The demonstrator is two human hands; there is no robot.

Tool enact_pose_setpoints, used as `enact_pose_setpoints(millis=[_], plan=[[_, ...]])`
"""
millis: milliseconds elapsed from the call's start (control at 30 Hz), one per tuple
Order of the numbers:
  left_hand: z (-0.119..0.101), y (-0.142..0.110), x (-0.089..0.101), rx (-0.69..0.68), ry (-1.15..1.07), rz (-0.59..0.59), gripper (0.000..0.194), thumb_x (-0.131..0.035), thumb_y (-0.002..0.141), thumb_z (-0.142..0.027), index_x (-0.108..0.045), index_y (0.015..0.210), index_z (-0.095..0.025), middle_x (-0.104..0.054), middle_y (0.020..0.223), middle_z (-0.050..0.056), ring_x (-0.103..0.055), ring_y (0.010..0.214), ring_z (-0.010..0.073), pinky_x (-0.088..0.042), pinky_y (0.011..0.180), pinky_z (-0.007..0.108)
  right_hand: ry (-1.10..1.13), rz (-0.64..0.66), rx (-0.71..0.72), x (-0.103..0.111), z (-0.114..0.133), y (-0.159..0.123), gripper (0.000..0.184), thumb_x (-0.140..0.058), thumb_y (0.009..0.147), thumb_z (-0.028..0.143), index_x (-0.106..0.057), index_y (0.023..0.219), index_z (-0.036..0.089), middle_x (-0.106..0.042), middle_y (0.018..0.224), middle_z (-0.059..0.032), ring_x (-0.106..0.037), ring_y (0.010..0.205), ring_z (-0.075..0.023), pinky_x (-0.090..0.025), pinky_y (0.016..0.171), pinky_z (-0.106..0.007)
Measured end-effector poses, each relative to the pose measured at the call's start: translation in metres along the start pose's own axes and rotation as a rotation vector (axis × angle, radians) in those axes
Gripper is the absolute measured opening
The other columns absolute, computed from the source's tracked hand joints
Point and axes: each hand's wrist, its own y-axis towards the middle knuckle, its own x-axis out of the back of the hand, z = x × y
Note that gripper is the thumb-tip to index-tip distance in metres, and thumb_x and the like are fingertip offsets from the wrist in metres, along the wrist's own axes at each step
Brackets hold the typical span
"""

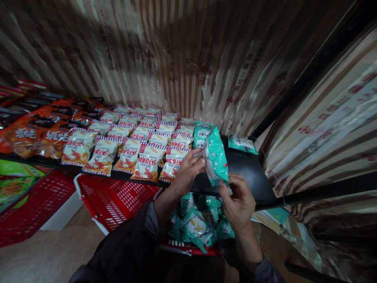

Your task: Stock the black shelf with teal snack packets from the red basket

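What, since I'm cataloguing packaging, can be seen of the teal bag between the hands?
The teal bag is a puffed, glossy pouch, apparently plastic film, with a fish print, white dots and a paler panel. No tear shows. It tilts over the black shelf. The left hand touches its left edge; the right hand pinches its lower corner.

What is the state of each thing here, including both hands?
Raised teal bag: puffed, tilted above the shelf.
Left hand: fingers at the bag's left edge.
Right hand: fingers at its lower corner.
Far teal bag: lying at the shelf's right end.
White-and-red bags: puffed, in rows.
Orange bags: grouped together.
Basket: open, holding teal bags.
Curtain: hanging in folds.
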Motion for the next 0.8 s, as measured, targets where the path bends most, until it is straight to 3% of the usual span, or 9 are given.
enact_pose_setpoints(millis=[200, 433, 600, 800], plan=[[-0.007, 0.0, 0.002, 0.028, -0.007, 0.039, 0.036, -0.075, 0.071, -0.037, -0.064, 0.099, -0.017, -0.067, 0.106, 0.007, -0.063, 0.098, 0.0202, -0.05, 0.082, 0.03, -0.205, 0.079, 0.217, 0.001, 0.01, 0.006, 0.017, -0.058, 0.082, 0.009, -0.064, 0.084, 0.025, -0.061, 0.078, 0.0003, -0.059, 0.073, -0.0145, -0.047, 0.066, -0.028], [-0.011, 0.006, 0.006, 0.0, -0.048, 0.023, 0.042, -0.076, 0.069, -0.048, -0.065, 0.096, -0.018, -0.069, 0.096, 0.003, -0.064, 0.087, 0.0174, -0.049, 0.074, 0.026, -0.382, 0.262, 0.426, 0.001, 0.009, 0.004, 0.02, -0.057, 0.086, 0.007, -0.069, 0.09, 0.023, -0.061, 0.081, -0.0029, -0.056, 0.075, -0.0154, -0.047, 0.066, -0.028], [-0.016, 0.012, 0.009, -0.047, -0.075, -0.098, 0.046, -0.079, 0.065, -0.053, -0.064, 0.088, -0.017, -0.07, 0.083, 0.002, -0.067, 0.083, 0.0184, -0.051, 0.074, 0.027, -0.472, 0.38, 0.472, -0.001, 0.005, 0.003, 0.02, -0.055, 0.088, 0.008, -0.07, 0.087, 0.022, -0.062, 0.081, -0.0039, -0.053, 0.077, -0.0165, -0.046, 0.067, -0.029], [-0.023, 0.014, 0.011, -0.063, -0.038, -0.214, 0.04, -0.079, 0.064, -0.053, -0.062, 0.069, -0.017, -0.064, 0.059, -0.001, -0.066, 0.065, 0.0168, -0.049, 0.062, 0.024, -0.511, 0.458, 0.446, -0.003, -0.004, 0.001, 0.02, -0.054, 0.088, 0.009, -0.071, 0.087, 0.021, -0.063, 0.083, -0.0048, -0.052, 0.08, -0.0179, -0.045, 0.069, -0.03]])
